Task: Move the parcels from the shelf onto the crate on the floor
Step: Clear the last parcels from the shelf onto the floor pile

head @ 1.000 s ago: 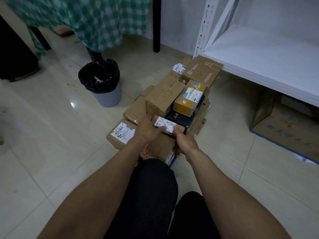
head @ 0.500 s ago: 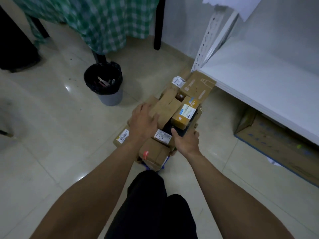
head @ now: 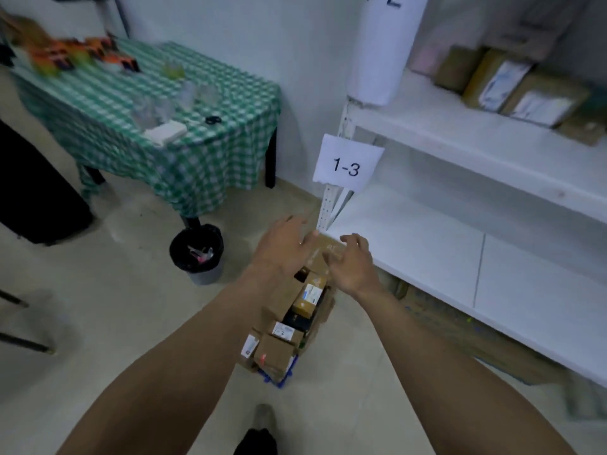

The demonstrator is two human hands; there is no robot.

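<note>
A heap of brown cardboard parcels (head: 297, 323) lies on a blue crate (head: 282, 379) on the floor, beside the white shelf (head: 427, 244). My left hand (head: 282, 247) and my right hand (head: 353, 267) hover above the far end of the heap, fingers spread, holding nothing. More parcels (head: 512, 83) stand on an upper shelf board at the top right. The shelf board marked 1-3 (head: 348, 164) holds no parcels in the part that shows.
A black-lined waste bin (head: 197, 252) stands on the floor left of the heap. Behind it is a table with a green checked cloth (head: 154, 119) carrying small items. A large cardboard box (head: 466, 339) sits under the lowest shelf board.
Both hands have let go of the small labelled parcel on the heap and lifted up and away. My view has risen, showing the upper shelves and the table top.
</note>
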